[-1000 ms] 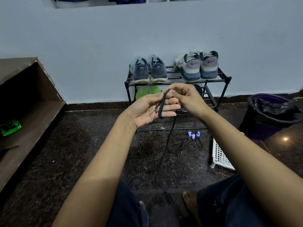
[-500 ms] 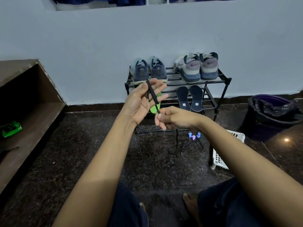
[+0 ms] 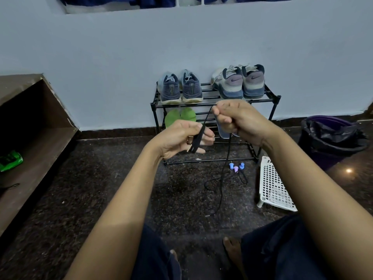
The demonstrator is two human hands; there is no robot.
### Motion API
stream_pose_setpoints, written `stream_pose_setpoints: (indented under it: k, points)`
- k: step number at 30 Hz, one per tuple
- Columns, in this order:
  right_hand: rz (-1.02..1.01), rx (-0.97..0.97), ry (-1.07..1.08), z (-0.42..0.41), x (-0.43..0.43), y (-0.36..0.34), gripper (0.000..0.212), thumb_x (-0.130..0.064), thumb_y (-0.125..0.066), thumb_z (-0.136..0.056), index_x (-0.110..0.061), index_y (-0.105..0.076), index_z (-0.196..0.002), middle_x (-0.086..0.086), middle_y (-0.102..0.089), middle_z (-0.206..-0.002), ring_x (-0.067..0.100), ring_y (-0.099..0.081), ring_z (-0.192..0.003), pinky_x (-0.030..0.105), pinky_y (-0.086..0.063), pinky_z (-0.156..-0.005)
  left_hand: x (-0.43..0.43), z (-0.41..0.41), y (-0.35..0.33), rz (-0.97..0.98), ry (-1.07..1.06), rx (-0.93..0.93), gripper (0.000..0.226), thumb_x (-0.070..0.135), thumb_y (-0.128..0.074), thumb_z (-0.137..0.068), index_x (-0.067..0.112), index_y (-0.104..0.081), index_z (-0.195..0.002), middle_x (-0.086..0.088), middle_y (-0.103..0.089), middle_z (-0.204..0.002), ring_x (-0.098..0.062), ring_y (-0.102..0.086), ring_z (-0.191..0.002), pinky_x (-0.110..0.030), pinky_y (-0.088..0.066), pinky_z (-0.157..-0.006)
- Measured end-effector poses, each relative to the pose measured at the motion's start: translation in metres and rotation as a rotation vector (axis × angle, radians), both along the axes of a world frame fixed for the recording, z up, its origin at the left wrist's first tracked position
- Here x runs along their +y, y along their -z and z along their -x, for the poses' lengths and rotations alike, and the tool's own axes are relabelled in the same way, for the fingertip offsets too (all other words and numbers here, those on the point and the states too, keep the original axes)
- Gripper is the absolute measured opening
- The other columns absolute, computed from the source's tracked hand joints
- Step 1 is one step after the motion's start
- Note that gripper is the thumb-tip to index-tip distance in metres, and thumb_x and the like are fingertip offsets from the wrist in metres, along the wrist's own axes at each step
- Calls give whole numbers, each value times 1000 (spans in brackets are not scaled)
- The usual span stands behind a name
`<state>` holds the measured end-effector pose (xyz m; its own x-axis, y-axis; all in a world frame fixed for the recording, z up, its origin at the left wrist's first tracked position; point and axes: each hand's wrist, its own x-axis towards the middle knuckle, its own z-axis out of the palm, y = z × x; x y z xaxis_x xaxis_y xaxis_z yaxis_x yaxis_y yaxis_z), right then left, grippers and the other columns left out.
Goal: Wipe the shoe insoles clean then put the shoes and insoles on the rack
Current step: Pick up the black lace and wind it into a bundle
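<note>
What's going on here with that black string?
A person sits on the floor holding a black lace. It is looped around the fingers of the left hand, and the right hand pinches it a bit higher; the rest hangs down to the floor. Behind, two pairs of shoes sit on the rack's top shelf, with green insoles on the shelf below.

Four shoes [image 3: 232, 85], two green insoles [image 3: 188, 115], one rack [image 3: 181, 106], one black cord [image 3: 224, 178], three small pegs [image 3: 235, 168], one white basket [image 3: 270, 182], one bin [image 3: 331, 138].
</note>
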<state>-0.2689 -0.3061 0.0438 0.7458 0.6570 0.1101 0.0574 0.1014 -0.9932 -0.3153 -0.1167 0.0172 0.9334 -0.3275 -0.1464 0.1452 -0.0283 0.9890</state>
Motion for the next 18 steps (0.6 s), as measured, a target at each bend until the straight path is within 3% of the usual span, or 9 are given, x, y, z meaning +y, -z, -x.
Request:
stream_pose_setpoints:
  k: [7, 11, 15, 17, 18]
  points:
    - [-137, 41, 305, -21, -5, 7, 28, -9, -37, -100, -15, -50, -76, -9, -40, -50, 3, -25, -42, 18, -15, -44, -6, 6, -3, 184, 154, 73, 28, 12, -39, -101, -2, -63, -99, -19, -71, -93, -41, -65, -106, -58, -52, -90]
    - [217, -180, 409, -33, -4, 24, 30, -16, -40, -101, -17, -55, -75, -7, -44, -55, 3, -31, -43, 15, -26, -44, -8, 9, -8, 290, 141, 65, 23, 16, -44, -96, 0, -60, -96, -15, -71, -84, -37, -68, -100, -55, -55, -84]
    - [442, -212, 219, -32, 0, 39, 24, -15, -41, -101, -15, -56, -83, -2, -56, -69, 10, -46, -60, 22, -37, -57, -10, 9, -11, 410, 9, 71, 23, 11, -38, -101, 1, -57, -93, -13, -69, -75, -33, -72, -90, -52, -58, -76]
    - [449, -163, 81, -27, 2, 38, 12, -9, -45, -99, -17, -54, -101, 0, -59, -91, 9, -53, -79, 21, -43, -71, -10, 8, -13, 456, -50, 76, 25, 9, -35, -103, 0, -56, -93, -11, -69, -72, -28, -73, -82, -49, -60, -73]
    - [439, -172, 9, -24, 3, 37, 20, -4, -47, -97, -17, -51, -111, -1, -59, -102, 7, -54, -90, 20, -44, -78, -9, 8, -13, 474, -72, 84, 25, 9, -34, -104, 0, -55, -93, -11, -68, -70, -26, -73, -79, -48, -60, -71]
